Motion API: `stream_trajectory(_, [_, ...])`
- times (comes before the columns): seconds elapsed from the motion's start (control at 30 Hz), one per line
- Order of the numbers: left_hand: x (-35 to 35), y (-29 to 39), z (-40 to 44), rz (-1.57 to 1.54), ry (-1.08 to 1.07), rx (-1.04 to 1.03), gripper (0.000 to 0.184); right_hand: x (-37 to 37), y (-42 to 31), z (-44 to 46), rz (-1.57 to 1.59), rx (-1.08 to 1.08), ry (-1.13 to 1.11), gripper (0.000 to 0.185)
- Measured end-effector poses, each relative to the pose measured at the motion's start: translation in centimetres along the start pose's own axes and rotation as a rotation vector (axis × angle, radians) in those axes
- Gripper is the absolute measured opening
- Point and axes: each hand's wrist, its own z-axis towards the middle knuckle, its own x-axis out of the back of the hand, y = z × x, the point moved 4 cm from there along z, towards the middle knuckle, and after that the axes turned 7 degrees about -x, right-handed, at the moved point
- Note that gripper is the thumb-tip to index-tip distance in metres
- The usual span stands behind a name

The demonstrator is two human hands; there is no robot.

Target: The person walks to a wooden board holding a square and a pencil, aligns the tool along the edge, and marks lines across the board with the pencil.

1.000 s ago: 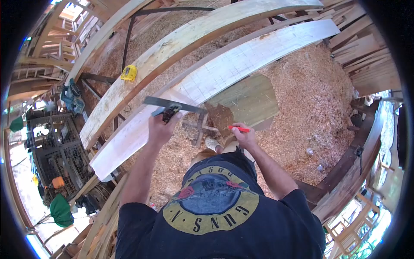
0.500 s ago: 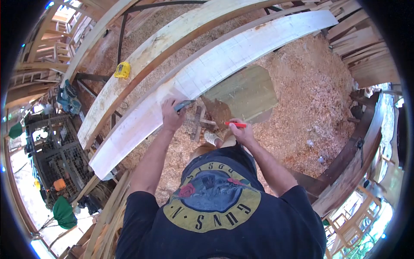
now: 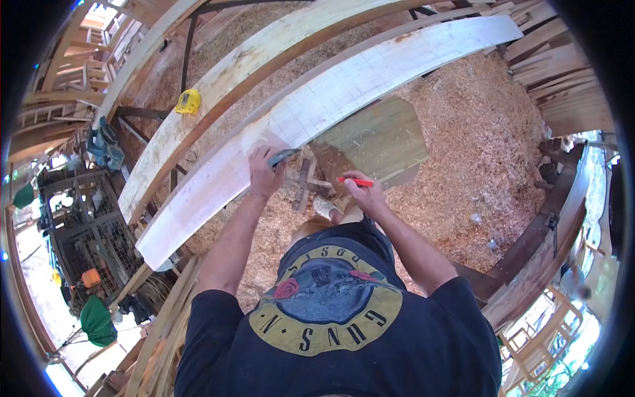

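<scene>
Head view: left hand (image 3: 265,177) is clasping a dark-bladed tool (image 3: 284,156), fingers curling round it, at the near edge of a pale curved plank (image 3: 331,99); contact unclear. Right hand (image 3: 367,197) is pinching a red pencil (image 3: 357,182), apart from the plank. Risks, my guess: loose left grip could be letting the blade skew; slack pinch could be losing the pencil among shavings (image 3: 469,165); a bump could be sending the yellow tape measure (image 3: 188,102) off its beam (image 3: 245,58).
</scene>
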Motion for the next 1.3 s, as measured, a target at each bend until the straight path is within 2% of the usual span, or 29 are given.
stream_trajectory(0.03, [-0.1, 0.0, 0.0, 0.006, -0.003, 0.01, 0.016, -0.3, -0.2, 0.3, 0.025, 0.023, -0.005, 0.032])
stream_trajectory(0.23, [-0.2, 0.0, -0.1, 0.016, -0.026, 0.052, 0.014, -4.1, 1.0, 3.4, 0.563, -0.183, -0.093, 0.031])
stream_trajectory(0.43, [-0.4, -0.1, 0.0, 0.028, -0.043, 0.088, 0.015, -7.1, -0.1, 6.1, 0.708, -0.205, -0.088, 0.03])
stream_trajectory(0.63, [-0.5, 0.0, -0.1, 0.044, -0.031, 0.084, 0.016, -8.0, -1.5, 7.4, 0.59, -0.25, -0.043, 0.034])
stream_trajectory(0.83, [-0.4, 0.2, -0.1, 0.044, -0.018, 0.075, 0.017, -9.4, -0.8, 8.3, 0.463, -0.179, 0.034, 0.042])
stream_trajectory(1.13, [-0.4, 0.3, 0.2, 0.04, -0.025, 0.071, 0.015, -9.3, -3.1, 7.3, 0.64, -0.256, 0.001, 0.037])
stream_trajectory(1.3, [-0.3, 0.3, 0.2, 0.032, -0.026, 0.067, 0.014, -9.3, -3.1, 7.4, 0.617, -0.275, -0.01, 0.037])
